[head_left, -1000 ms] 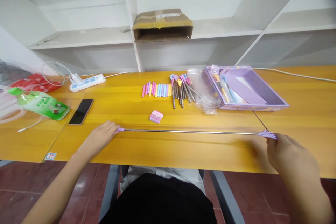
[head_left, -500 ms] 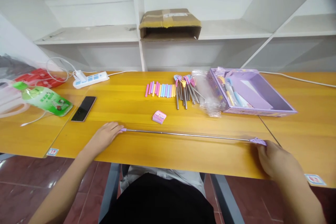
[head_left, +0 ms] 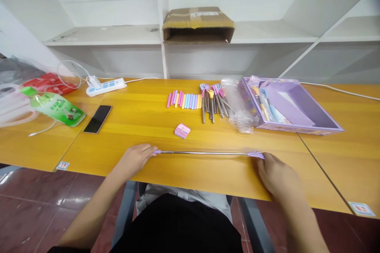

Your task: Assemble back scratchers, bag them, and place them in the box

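Yellow wooden desk (head_left: pixel 148 114) ran 9 to 3 o'clock. White shelving (head_left: pixel 118 35) stood at 12, cardboard box (head_left: pixel 198 25) on it. Dark red tiled floor (head_left: pixel 29 205) at 7.

The picture is bright, with soft, even light and only faint shadows. The yellow table (head_left: pixel 148 114) shines a little in the middle. The edges of the frame bend outward and look stretched. The lower corners are a bit blurry.
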A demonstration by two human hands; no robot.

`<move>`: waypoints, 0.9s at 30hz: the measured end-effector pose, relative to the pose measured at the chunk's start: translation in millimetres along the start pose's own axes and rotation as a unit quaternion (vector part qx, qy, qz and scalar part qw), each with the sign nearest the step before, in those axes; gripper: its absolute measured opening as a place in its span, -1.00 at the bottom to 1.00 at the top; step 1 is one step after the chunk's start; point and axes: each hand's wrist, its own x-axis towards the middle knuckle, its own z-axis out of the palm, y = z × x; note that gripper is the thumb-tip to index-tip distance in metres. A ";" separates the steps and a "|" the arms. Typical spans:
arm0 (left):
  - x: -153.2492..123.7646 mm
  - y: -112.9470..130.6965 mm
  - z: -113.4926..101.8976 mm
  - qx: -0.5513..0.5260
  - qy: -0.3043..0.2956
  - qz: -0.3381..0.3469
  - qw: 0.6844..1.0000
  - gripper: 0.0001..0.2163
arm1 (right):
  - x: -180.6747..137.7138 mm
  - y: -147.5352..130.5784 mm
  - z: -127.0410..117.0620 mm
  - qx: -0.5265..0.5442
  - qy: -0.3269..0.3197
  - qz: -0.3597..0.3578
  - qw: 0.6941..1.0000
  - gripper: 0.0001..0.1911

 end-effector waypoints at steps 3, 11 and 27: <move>16.6 26.1 10.8 0.012 0.005 0.014 1.000 -0.72 | -5.5 -56.5 -2.5 -0.027 0.004 -0.074 0.997 -0.76; 37.6 56.8 30.7 0.032 -0.020 0.024 0.999 -0.75 | -33.6 -153.4 4.7 0.021 0.061 -0.179 0.982 -0.81; 34.3 66.6 38.6 0.065 -0.084 0.008 0.994 -0.73 | -32.3 -144.4 5.5 0.055 0.028 -0.183 0.981 -0.82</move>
